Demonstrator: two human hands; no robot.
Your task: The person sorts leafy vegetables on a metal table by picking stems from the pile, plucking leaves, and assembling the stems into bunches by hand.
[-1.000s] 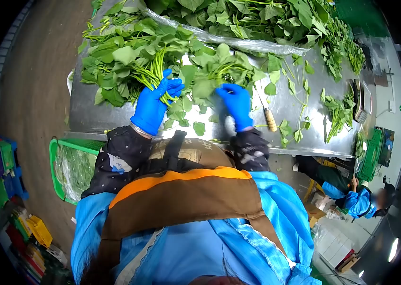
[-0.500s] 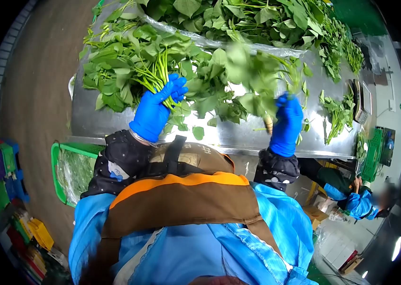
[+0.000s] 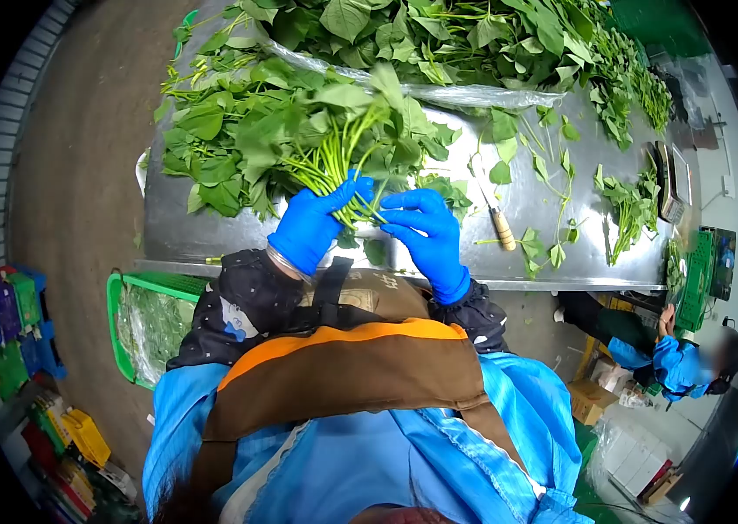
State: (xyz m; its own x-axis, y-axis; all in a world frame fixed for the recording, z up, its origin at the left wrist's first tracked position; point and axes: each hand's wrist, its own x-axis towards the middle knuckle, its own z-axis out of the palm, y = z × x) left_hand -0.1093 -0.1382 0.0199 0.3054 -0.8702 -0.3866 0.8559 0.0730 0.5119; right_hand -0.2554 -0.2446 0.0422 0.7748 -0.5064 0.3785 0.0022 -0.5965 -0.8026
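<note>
Both hands wear blue gloves. My left hand (image 3: 312, 225) is closed round the lower stems of a bunch of leafy greens (image 3: 334, 157), its leaves pointing away from me. Just to the right, my right hand (image 3: 427, 234) has its fingers bent against the stem ends at the bunch's right side. Loose leaves (image 3: 375, 252) lie under and beside the hands on the metal table (image 3: 587, 267). A knife with a wooden handle (image 3: 502, 229) rests right of my right hand.
A large heap of greens (image 3: 491, 35) lies behind a plastic sheet (image 3: 439, 94). A small bunch (image 3: 628, 210) and a scale (image 3: 673, 188) are at the right. A green basket (image 3: 116, 327) stands below left; another person (image 3: 679, 365) is at lower right.
My right hand swept right with a leafy stem, then came back left to the bunch. My left hand and its bunch have shifted slightly right and nearer me. The knife is in full view again.
</note>
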